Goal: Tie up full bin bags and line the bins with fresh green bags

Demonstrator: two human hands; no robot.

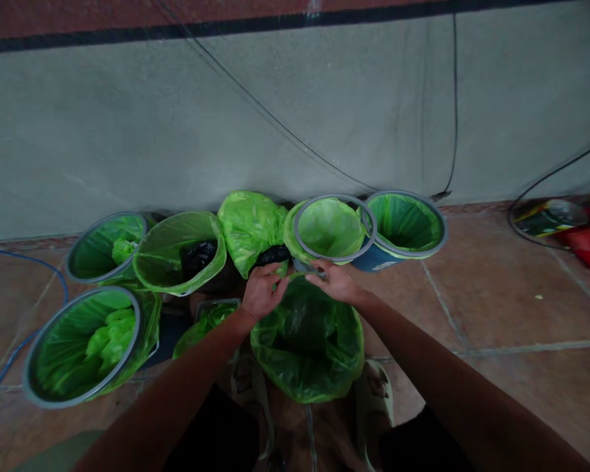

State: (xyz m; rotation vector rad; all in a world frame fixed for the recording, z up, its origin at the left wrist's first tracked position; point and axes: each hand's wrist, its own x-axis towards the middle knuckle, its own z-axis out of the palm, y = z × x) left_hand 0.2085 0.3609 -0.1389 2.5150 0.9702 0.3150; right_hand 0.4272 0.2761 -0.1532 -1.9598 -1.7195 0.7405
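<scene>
Green bin liner (305,383) is mouth-up between the slippers (381,390), opening roundish, no clear long axis. Left hand (262,292) and right hand (338,282) flank its far, wall-side rim, about equally near. Fingers curled there; can't tell if either pinches plastic.

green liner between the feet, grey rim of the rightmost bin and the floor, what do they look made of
Green liner: thin plastic film, faintly glossy, going by its translucent wrinkles. Grey rim: probably smooth, rigid plastic, holding an even curve; metal is possible. Floor: likely ceramic tile, fairly matte, with pale grout lines.
</scene>
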